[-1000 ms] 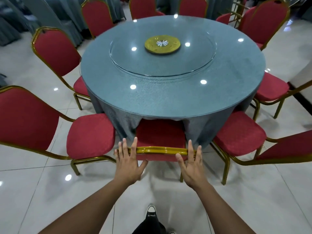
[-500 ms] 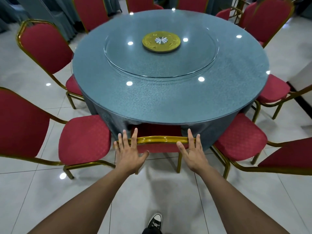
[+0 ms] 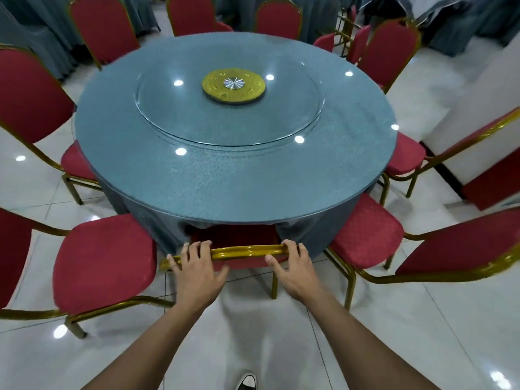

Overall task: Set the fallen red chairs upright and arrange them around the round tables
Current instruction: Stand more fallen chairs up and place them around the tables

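Head view: both hands, left hand (image 3: 198,270) and right hand (image 3: 292,266), grip chair (image 3: 239,252)

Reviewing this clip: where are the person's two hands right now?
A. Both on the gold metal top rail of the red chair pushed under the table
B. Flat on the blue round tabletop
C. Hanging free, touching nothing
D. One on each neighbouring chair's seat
A: the left hand and right hand both curl fingers over the gold metal top rail of the near red chair.
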The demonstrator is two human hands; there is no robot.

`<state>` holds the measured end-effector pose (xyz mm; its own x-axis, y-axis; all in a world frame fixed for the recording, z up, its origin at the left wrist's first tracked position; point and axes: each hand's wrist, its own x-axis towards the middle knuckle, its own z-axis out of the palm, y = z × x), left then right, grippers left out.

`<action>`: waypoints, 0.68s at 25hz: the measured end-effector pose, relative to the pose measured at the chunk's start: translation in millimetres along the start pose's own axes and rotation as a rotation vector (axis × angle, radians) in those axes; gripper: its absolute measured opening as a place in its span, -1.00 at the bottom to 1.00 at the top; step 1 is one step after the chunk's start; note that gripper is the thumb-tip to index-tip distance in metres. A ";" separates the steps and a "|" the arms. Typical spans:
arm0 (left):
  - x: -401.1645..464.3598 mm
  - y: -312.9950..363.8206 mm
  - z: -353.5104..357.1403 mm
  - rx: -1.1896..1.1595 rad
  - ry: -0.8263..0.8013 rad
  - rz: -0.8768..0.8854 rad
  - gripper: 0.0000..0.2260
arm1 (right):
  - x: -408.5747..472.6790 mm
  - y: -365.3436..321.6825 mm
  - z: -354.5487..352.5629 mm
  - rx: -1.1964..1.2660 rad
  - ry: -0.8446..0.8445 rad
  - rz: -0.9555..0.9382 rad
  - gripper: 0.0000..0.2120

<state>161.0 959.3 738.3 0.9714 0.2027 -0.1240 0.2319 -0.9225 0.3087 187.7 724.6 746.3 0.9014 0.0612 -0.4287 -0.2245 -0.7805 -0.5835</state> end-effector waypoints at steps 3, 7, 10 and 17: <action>-3.8 -6.3 -2.1 0.001 0.017 -0.042 -0.45 | -13.5 -4.8 4.8 -0.001 -0.024 0.019 -0.32; -12.8 -3.9 0.4 0.016 0.056 -0.057 -0.47 | -23.5 -1.6 4.5 -0.011 -0.073 0.009 -0.24; -19.5 19.4 2.2 0.053 0.084 -0.042 -0.46 | -20.5 8.4 0.0 -0.002 -0.128 -0.014 -0.23; -37.4 136.3 27.0 0.191 0.132 -0.018 -0.54 | -27.0 103.3 -81.9 0.109 -0.036 -0.124 -0.33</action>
<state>154.9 817.1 759.6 0.9684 0.2492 0.0006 0.2473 -0.9613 0.1216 170.5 591.3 754.1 0.9112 0.1763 -0.3724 -0.1533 -0.6937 -0.7037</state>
